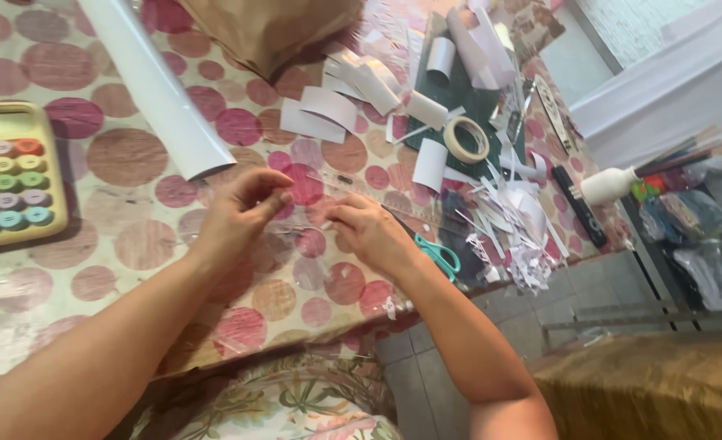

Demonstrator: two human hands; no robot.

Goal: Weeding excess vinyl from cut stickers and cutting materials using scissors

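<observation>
My left hand (pixel 243 210) and my right hand (pixel 369 232) meet over the dotted tablecloth (pixel 125 155), fingertips pinched close together. Between them stretches a thin, pale strip (pixel 312 226), too small and clear to tell its kind. Both hands grip its ends just above the table. Teal-handled scissors (pixel 438 253) lie right behind my right hand, partly hidden by it. A clear ruler (pixel 353 186) lies flat just beyond my fingers.
A white paper roll (pixel 157 90) slants at the upper left. A pastel-keyed keyboard (pixel 10 179) sits at the far left. Cut white paper pieces (pixel 328 110), a tape ring (pixel 467 138), paper scraps (pixel 524 236) and a white bottle (pixel 609 186) crowd the right. A brown bag (pixel 271 28) sits at the top.
</observation>
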